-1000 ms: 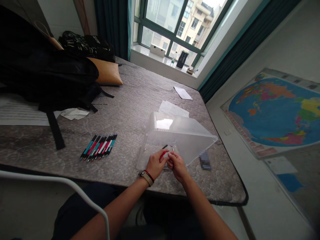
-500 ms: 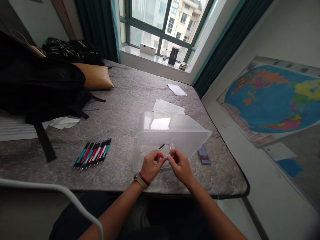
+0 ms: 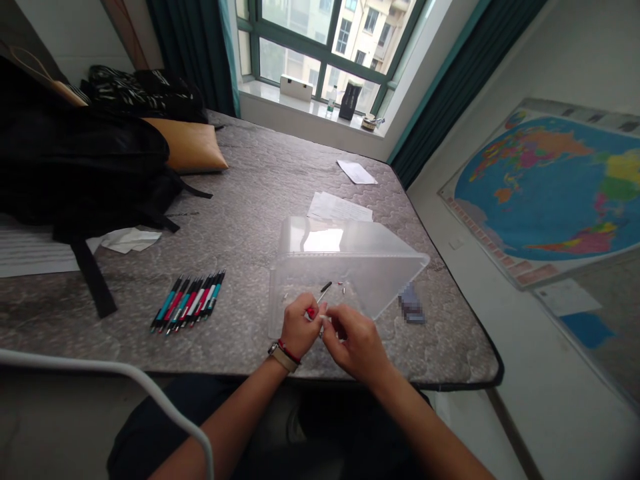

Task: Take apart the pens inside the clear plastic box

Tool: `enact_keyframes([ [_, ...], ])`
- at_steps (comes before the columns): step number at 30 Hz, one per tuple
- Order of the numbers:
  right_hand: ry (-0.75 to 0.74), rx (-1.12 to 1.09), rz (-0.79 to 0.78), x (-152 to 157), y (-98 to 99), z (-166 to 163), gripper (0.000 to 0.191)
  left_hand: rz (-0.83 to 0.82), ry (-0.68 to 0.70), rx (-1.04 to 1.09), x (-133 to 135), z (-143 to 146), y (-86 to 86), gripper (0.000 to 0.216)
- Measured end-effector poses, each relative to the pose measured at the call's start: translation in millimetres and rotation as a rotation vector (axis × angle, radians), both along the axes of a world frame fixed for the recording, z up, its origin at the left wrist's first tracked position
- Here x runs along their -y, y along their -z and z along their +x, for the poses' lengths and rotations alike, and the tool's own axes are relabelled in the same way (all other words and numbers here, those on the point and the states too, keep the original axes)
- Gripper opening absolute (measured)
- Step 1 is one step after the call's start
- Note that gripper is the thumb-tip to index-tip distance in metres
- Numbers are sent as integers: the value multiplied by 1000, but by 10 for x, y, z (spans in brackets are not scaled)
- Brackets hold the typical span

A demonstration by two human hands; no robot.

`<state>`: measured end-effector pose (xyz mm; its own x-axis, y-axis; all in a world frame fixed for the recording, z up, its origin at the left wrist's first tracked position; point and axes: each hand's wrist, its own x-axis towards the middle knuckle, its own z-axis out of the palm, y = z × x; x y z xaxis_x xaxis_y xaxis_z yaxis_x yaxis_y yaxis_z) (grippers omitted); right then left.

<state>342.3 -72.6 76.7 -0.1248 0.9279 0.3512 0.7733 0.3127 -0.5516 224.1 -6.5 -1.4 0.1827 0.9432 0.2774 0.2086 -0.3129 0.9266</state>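
Note:
My left hand [image 3: 300, 328] is closed around a red pen part [image 3: 312, 312], mostly hidden by the fingers. Fingertip to fingertip with it, my right hand [image 3: 356, 341] pinches a small pale piece [image 3: 323, 317], too small to name. Both hands are at the opening of a clear plastic bin [image 3: 350, 267] tipped on its side. Just beyond the left fingers shows a thin rod with a black end [image 3: 326, 287]; whether it is held or lies in the bin I cannot tell. Tiny pen parts [image 3: 343, 290] lie inside the bin.
A row of click pens [image 3: 187, 303] in teal, red and white lies to the left on the mattress [image 3: 240, 233]. Behind it is a black backpack [image 3: 90, 167]. Papers [image 3: 340, 207] lie past the bin, a blurred purplish item [image 3: 411, 305] right of it. A white tube [image 3: 100, 363] crosses lower left.
My right hand has turned and shifted slightly left, its fingers now bent over the left fingertips. My left hand still holds the red part. The view has shifted slightly.

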Motion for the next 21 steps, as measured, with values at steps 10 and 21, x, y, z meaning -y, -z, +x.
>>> enact_keyframes([
  [10, -14, 193, 12, -49, 3, -141, 12, -15, 27, 24, -18, -22, 48, 28],
  [21, 32, 277, 11, -66, 36, -189, 12, -8, 44, 0, -15, -38, 52, 24],
])
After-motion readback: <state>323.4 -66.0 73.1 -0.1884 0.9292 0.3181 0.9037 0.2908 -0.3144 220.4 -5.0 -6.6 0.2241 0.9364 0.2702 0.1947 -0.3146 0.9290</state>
